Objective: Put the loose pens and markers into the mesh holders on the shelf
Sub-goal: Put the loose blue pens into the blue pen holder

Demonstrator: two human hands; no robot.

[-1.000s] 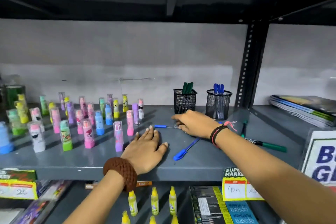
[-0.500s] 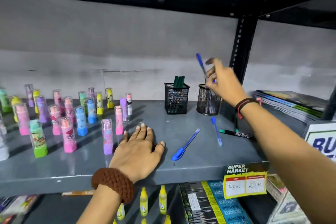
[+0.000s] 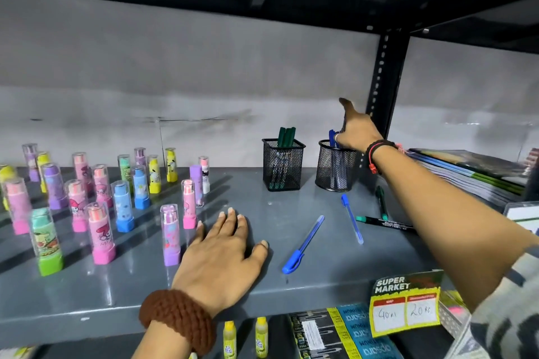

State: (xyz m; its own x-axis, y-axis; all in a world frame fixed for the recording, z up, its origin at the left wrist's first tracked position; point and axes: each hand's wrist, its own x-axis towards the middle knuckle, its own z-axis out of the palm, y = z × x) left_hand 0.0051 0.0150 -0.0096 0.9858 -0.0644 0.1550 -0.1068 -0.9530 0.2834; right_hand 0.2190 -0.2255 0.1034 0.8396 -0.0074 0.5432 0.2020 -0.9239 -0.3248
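Two black mesh holders stand at the back of the grey shelf (image 3: pixel 320 280): a square holder (image 3: pixel 282 167) with green markers (image 3: pixel 287 136) and a round holder (image 3: pixel 335 170) with blue pens (image 3: pixel 332 137). My right hand (image 3: pixel 355 130) hovers over the round holder, index finger raised, other fingers down at the blue pen tops; the grip is hidden. My left hand (image 3: pixel 224 248) lies flat on the shelf, fingers spread. Loose on the shelf are a blue pen (image 3: pixel 304 243), a second blue pen (image 3: pixel 352 218), a black marker with a green cap (image 3: pixel 385 222) and a green marker (image 3: pixel 381 202).
Several colourful upright tubes (image 3: pixel 102 207) crowd the shelf's left half. A stack of notebooks (image 3: pixel 472 172) lies to the right, past the black shelf post (image 3: pixel 385 81). A yellow price tag (image 3: pixel 405 304) hangs on the front edge; small yellow bottles (image 3: pixel 230 338) stand below.
My right hand picked a blue pen up off the shelf, raised it, and has now lowered to the round holder's rim. The left hand stayed flat on the shelf.
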